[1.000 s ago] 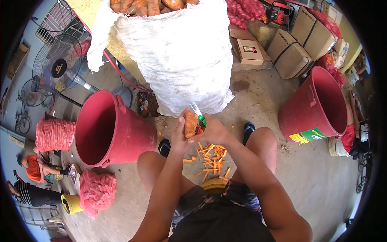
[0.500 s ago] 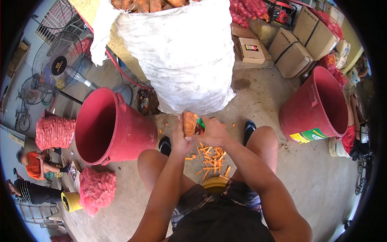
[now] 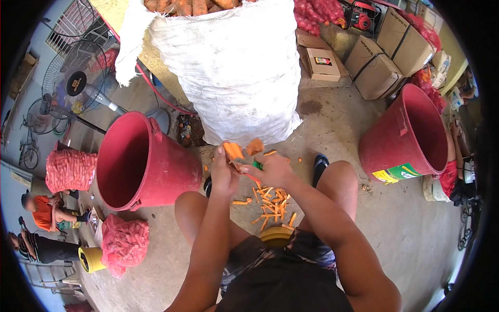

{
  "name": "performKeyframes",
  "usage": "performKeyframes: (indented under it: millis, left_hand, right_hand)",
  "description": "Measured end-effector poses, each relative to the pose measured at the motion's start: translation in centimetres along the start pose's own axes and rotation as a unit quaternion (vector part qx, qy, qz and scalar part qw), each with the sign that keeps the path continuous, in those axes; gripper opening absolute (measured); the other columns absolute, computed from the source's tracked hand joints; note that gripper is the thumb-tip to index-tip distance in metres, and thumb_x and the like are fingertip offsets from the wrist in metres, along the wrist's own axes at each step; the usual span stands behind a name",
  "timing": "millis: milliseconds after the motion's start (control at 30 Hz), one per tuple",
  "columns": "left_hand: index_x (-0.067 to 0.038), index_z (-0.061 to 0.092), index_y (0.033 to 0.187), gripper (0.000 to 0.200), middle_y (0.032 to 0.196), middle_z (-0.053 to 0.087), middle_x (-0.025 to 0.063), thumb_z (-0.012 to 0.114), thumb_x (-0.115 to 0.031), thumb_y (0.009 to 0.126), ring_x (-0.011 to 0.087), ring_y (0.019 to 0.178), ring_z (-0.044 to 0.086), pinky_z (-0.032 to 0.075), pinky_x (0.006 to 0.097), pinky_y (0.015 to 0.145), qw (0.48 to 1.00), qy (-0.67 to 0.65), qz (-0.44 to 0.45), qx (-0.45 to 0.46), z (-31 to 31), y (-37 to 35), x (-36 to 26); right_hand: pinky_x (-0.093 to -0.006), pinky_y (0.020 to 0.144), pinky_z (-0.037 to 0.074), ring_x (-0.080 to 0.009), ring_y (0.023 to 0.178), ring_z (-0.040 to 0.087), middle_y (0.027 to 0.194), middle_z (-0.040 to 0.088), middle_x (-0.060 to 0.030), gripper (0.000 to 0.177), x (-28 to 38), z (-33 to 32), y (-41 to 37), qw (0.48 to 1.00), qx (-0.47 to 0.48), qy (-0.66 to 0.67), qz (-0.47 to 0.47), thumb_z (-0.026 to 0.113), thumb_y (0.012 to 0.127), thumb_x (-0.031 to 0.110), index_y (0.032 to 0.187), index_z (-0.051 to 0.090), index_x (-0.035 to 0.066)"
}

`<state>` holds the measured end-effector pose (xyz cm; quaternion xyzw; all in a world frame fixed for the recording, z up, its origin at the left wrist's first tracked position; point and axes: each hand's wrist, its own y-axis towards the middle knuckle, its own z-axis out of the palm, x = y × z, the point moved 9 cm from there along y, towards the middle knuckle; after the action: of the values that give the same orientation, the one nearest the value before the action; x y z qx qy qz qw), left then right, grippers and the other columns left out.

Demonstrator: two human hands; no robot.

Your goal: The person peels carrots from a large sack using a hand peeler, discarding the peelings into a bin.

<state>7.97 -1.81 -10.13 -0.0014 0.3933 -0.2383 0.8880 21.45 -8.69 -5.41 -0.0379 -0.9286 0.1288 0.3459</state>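
Note:
My left hand (image 3: 224, 174) is wrapped round a thick orange root, which looks like a carrot (image 3: 233, 151), with a freshly cut bright face. In my right hand (image 3: 274, 170) is a knife with a green handle (image 3: 257, 165); its blade lies against the carrot. A brownish cut-off piece (image 3: 254, 146) shows just beyond the knife, apart from the carrot. Below my hands, orange strips (image 3: 275, 205) are scattered on the floor between my feet. The tall white sack (image 3: 239, 78) in front of me is filled with more orange-brown roots (image 3: 200, 7).
Large red bins stand to the left (image 3: 174, 174) and right (image 3: 379, 140). Cardboard boxes (image 3: 369, 70) sit at the back right. At left are a fan (image 3: 77, 83), filled red mesh bags (image 3: 125, 242), a yellow bucket (image 3: 92, 259) and people (image 3: 44, 212).
The carrot has tilted left in my left hand and now shows a bright cut face. A piece has come away from it. My right hand with the knife has shifted slightly.

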Motion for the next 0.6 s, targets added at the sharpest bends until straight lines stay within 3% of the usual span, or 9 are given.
performKeyframes:
  millis: [67,167,367,533,600]
  left_hand:
    - [-0.013,0.051,0.145,0.046,0.129,0.064,0.0061,0.047,-0.046,0.112,0.0223,0.12,0.063,0.054,0.0425,0.1,0.998,0.038,0.036,-0.028,-1.5,-0.2,-1.3]
    - [-0.012,0.048,0.148,0.043,0.133,0.063,0.0078,0.051,-0.037,0.112,0.024,0.119,0.064,0.054,0.0434,0.099,0.999,0.004,0.034,0.018,-1.3,-0.5,-1.5]
    - [-0.01,0.043,0.153,0.047,0.137,0.063,0.0106,0.053,-0.023,0.109,0.0256,0.117,0.067,0.054,0.0414,0.1,0.998,-0.018,0.014,0.053,1.0,-1.7,-0.5]
    - [-0.009,0.042,0.155,0.053,0.137,0.064,0.0117,0.058,-0.023,0.106,0.025,0.119,0.066,0.053,0.0402,0.102,0.995,-0.018,-0.009,0.097,1.5,-2.0,-0.5]
    - [-0.009,0.045,0.152,0.057,0.137,0.064,0.015,0.067,-0.018,0.1,0.0275,0.119,0.068,0.053,0.0402,0.102,0.992,-0.033,-0.034,0.118,1.4,-2.0,-0.3]
  right_hand:
    - [-0.0475,0.078,0.057,-0.039,0.087,0.073,0.084,0.071,-0.0226,0.09,-0.9,-1.0,-0.1,0.995,-0.069,0.076,0.005,0.067,0.078,0.087,0.1,0.07,-0.001]
    - [-0.045,0.076,0.055,-0.0355,0.082,0.072,0.08,0.069,-0.0211,0.09,-1.5,-0.9,0.2,0.988,-0.07,0.136,0.036,0.077,0.074,0.082,0.095,0.068,-0.005]
    - [-0.0449,0.074,0.054,-0.0312,0.077,0.069,0.079,0.07,-0.0203,0.087,-3.5,0.4,1.6,0.933,-0.131,0.329,0.066,0.071,0.082,0.079,0.099,0.07,-0.007]
    - [-0.0436,0.073,0.054,-0.0278,0.075,0.069,0.077,0.07,-0.0186,0.082,-3.5,0.1,1.7,0.935,-0.126,0.328,0.043,0.066,0.09,0.076,0.094,0.073,-0.006]
    - [-0.0432,0.073,0.054,-0.0262,0.074,0.069,0.075,0.07,-0.0171,0.081,-3.0,-0.2,1.4,0.933,-0.121,0.338,0.034,0.064,0.092,0.075,0.091,0.073,-0.005]
